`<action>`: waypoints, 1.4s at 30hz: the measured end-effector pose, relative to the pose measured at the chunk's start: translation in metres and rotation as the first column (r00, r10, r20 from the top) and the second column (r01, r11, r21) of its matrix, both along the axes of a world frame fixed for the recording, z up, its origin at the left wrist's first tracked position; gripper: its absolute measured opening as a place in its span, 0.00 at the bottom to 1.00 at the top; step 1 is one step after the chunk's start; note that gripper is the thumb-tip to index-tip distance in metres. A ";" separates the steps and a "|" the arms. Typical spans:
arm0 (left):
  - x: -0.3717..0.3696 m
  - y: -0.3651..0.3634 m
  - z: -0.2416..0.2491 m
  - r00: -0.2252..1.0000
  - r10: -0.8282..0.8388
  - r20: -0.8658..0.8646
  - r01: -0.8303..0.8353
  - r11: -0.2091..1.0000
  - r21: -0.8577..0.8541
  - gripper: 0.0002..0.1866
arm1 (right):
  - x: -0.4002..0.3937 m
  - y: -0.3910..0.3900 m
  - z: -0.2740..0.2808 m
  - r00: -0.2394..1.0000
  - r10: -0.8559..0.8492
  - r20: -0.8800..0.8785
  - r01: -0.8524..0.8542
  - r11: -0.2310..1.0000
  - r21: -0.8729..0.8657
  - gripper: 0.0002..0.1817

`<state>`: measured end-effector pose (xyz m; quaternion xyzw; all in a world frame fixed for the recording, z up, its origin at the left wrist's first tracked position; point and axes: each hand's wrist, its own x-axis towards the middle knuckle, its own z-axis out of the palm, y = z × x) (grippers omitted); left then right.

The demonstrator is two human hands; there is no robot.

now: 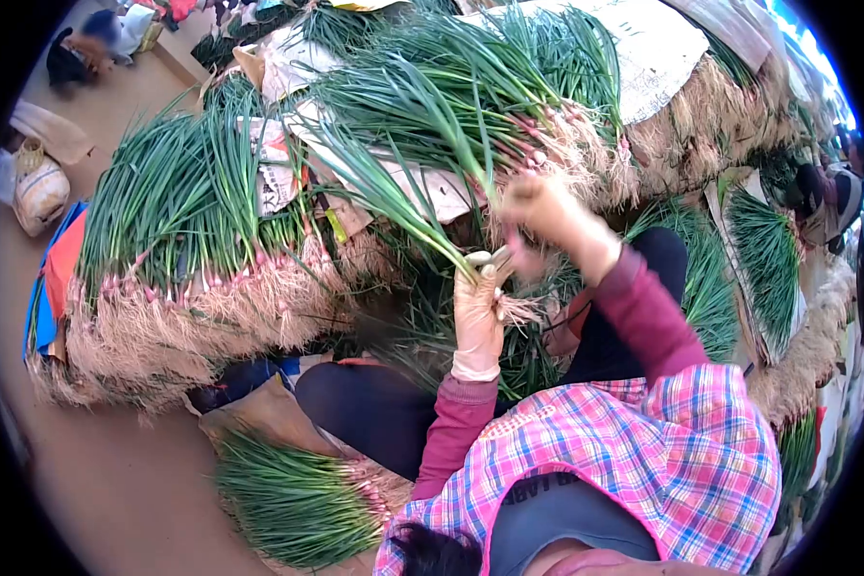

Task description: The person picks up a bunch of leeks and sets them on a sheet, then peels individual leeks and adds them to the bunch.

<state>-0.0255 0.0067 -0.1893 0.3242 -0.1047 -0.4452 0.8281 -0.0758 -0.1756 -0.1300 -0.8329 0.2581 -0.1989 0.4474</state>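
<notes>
While brown floor [115,490] spread down the left side, green onions filled most of the rest. Largest: a long heap [182,221], leaves away from the person, pale roots hanging over its near edge, its support hidden. An orange sheet [62,252] showed at its left end. Next, an upper pile [451,86] overlapped the left edge of a printed white sheet [662,58], roots fanned to the right. Smaller: a low bundle [302,504] on a brown sheet [269,413], roots pointing right, the sheet's upper edge bare. Held bunch [422,228]: hung before the person, just off the long heap's right end, tops up-left, roots lower right. Left hand [478,312]: fingers closed around that bunch near the bulbs. Right hand [552,216]: blurred, above the left, gripping a stalk [472,161]; separate fingers could not be told.
</notes>
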 end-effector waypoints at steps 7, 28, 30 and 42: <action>-0.013 -0.001 -0.008 0.999 0.038 0.035 -0.039 0.999 0.023 0.06 | 0.002 0.036 -0.043 0.945 0.157 0.288 -0.326 0.358 0.875 0.17; 0.006 0.029 -0.008 0.994 0.104 -0.025 -0.106 0.987 -0.118 0.14 | 0.080 -0.021 -0.022 0.984 -0.156 -0.087 0.062 0.754 -0.654 0.13; 0.003 0.024 -0.012 0.988 0.146 -0.043 -0.149 0.985 -0.081 0.11 | 0.066 0.008 -0.007 0.992 -0.102 -0.079 0.096 0.993 -0.070 0.12; -0.015 0.027 0.008 0.995 0.069 -0.078 -0.083 0.978 -0.190 0.10 | 0.032 0.052 -0.101 0.976 -0.171 0.135 0.017 0.678 0.735 0.08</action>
